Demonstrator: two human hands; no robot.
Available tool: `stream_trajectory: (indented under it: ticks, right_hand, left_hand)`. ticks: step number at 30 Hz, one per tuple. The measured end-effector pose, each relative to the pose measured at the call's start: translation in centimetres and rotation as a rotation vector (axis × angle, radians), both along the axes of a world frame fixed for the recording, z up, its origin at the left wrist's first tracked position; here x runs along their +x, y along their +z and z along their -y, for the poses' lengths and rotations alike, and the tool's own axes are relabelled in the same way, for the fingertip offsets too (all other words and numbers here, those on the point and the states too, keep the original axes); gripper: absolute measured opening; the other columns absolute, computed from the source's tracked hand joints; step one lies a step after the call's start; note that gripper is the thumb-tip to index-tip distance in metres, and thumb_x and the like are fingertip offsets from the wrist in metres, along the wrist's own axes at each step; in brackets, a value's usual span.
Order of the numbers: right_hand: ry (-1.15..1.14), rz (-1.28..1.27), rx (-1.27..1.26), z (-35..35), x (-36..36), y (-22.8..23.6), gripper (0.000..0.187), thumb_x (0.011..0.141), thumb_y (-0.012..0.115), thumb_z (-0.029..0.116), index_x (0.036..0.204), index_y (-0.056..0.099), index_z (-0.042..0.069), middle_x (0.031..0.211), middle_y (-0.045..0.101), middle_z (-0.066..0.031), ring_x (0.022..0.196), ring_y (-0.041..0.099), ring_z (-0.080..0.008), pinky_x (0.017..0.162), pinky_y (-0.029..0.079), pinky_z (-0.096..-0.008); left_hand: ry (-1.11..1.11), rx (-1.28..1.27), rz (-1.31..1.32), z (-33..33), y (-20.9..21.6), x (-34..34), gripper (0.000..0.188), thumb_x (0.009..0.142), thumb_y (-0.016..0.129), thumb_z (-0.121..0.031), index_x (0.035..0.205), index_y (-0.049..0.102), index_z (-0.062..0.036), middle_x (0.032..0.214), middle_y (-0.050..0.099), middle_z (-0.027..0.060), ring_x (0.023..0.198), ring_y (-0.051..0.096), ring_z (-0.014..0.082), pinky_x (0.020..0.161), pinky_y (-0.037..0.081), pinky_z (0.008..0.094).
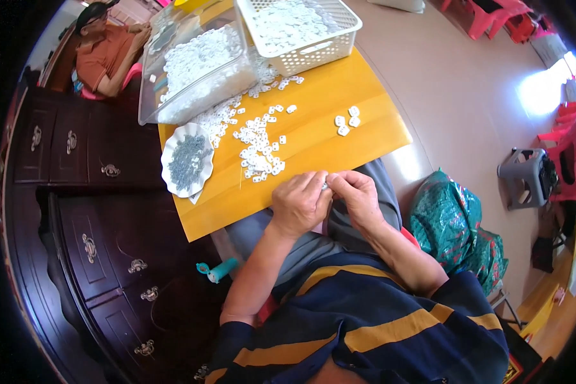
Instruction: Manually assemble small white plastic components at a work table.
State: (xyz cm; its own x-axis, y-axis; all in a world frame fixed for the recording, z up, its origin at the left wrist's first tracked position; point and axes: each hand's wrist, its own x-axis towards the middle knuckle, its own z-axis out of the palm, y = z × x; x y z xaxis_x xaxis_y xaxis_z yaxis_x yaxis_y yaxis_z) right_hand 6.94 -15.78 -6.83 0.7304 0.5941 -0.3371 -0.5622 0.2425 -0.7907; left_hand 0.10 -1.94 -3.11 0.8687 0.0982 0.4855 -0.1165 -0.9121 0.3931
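Observation:
My left hand (299,203) and my right hand (357,197) meet just over the table's near edge, fingers pinched together. Between the fingertips a bit of a small white plastic piece (325,186) shows; the rest of it is hidden. Just beyond my left hand lies a loose pile of small white plastic pieces with holes (260,148). A white scalloped dish (168,157) full of thin grey metal parts (189,160) stands at the table's left. Several white pieces (342,130) sit grouped at the right.
The yellow table (320,96) carries a clear plastic bin (205,96) and a white perforated basket (320,54), both heaped with white pieces. Dark drawers (102,249) stand left. Right are a green bag (451,214) and a grey stool (523,173). Another person (105,54) sits far left.

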Motion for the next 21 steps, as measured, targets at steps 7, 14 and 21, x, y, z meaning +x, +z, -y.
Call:
stream_trajectory:
  ticks: [7,14,21]
  right_hand:
    - [0.035,0.11,-0.037,-0.5,0.1,-0.3,0.02,0.101,0.067,0.016,0.09,0.073,0.001,0.079,0.068,0.0014,0.07,0.057,-0.0041,0.064,0.045,-0.0209]
    - [0.071,0.497,-0.246,-0.7,2.5,1.0,0.016,0.099,0.068,0.011,0.091,0.073,-0.001,0.079,0.07,0.0013,0.075,0.062,-0.006,0.069,0.05,-0.0244]
    - [-0.038,1.101,-0.72,-0.1,7.2,2.6,0.015,0.094,0.07,0.013,0.09,0.073,-0.001,0.082,0.067,-0.0148,0.07,0.066,-0.023,0.066,0.051,-0.0334]
  left_hand:
    - [-0.001,-0.031,0.042,-1.0,-1.4,-0.8,0.028,0.084,0.075,-0.018,0.106,0.071,-0.0018,0.089,0.07,0.0097,0.077,0.071,0.0268,0.067,0.056,0.0378]
    - [0.101,-0.136,0.003,-2.5,0.0,-2.4,0.044,0.084,0.078,-0.024,0.12,0.069,-0.0006,0.106,0.072,0.0145,0.092,0.071,0.033,0.08,0.057,0.0418]
    - [0.399,0.04,-0.044,-7.4,-0.4,-4.4,0.041,0.088,0.073,-0.016,0.127,0.065,-0.0055,0.132,0.06,0.0164,0.117,0.058,0.0363,0.097,0.049,0.0465]
